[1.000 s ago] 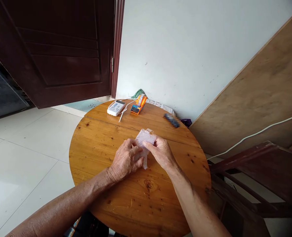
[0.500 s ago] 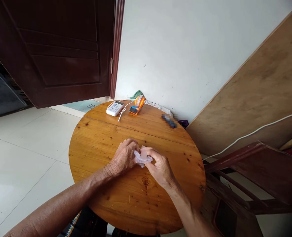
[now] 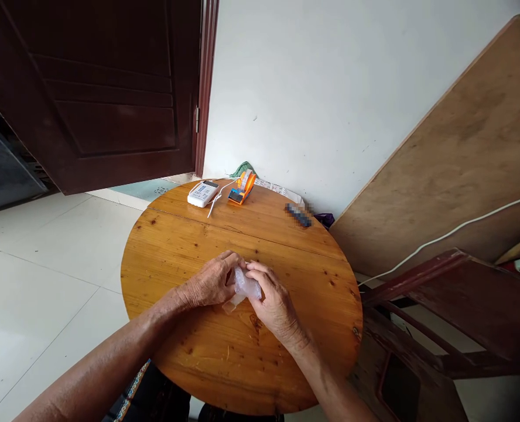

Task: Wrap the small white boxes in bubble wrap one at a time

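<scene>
Both hands meet over the middle of a round wooden table (image 3: 176,246). Between them is a small bundle of clear, crinkled plastic wrap (image 3: 246,285), with a thin see-through flap hanging at its lower left. My left hand (image 3: 214,280) is closed on the bundle's left side, thumb towards me. My right hand (image 3: 275,302) grips it from the right, its fingers curled over the far side and the thumb below. Whatever the wrap may contain cannot be made out.
At the table's far side lie a white device (image 3: 202,193) with a cable, an orange tape dispenser (image 3: 242,187) and a dark blurred object (image 3: 298,215). A dark red door (image 3: 119,117) stands left. A wooden chair (image 3: 453,305) is at right.
The plastic wrap has been turned between my hands and looks more bunched, with a clear flap now showing at its lower left. My right hand has shifted slightly left and its fingers curl further over.
</scene>
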`<act>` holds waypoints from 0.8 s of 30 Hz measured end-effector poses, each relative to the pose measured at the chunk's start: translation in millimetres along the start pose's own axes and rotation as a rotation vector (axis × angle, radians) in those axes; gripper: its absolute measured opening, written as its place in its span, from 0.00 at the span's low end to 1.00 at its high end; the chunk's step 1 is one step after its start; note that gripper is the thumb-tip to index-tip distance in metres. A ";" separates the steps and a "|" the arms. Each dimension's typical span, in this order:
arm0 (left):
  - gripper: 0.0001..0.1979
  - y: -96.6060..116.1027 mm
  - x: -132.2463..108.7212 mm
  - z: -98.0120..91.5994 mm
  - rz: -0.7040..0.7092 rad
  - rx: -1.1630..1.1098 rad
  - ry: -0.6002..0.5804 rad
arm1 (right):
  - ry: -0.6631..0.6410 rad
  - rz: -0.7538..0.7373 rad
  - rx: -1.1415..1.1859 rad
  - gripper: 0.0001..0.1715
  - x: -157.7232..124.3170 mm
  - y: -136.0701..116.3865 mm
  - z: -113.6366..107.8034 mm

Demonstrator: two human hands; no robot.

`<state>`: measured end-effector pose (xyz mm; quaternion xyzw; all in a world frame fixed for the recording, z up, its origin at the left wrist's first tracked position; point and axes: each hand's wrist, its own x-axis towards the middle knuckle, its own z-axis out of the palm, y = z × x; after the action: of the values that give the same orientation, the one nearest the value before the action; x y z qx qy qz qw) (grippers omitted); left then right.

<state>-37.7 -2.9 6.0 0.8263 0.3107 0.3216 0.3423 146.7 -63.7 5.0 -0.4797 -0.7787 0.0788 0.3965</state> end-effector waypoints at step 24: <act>0.41 -17.1 10.0 6.5 -0.359 -0.602 0.135 | -0.123 0.561 0.445 0.19 51.7 28.6 6.2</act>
<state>-31.9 11.8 -7.5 0.5976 0.3642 0.3872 0.6003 150.3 -5.2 14.4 -0.5709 -0.6030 0.3810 0.4065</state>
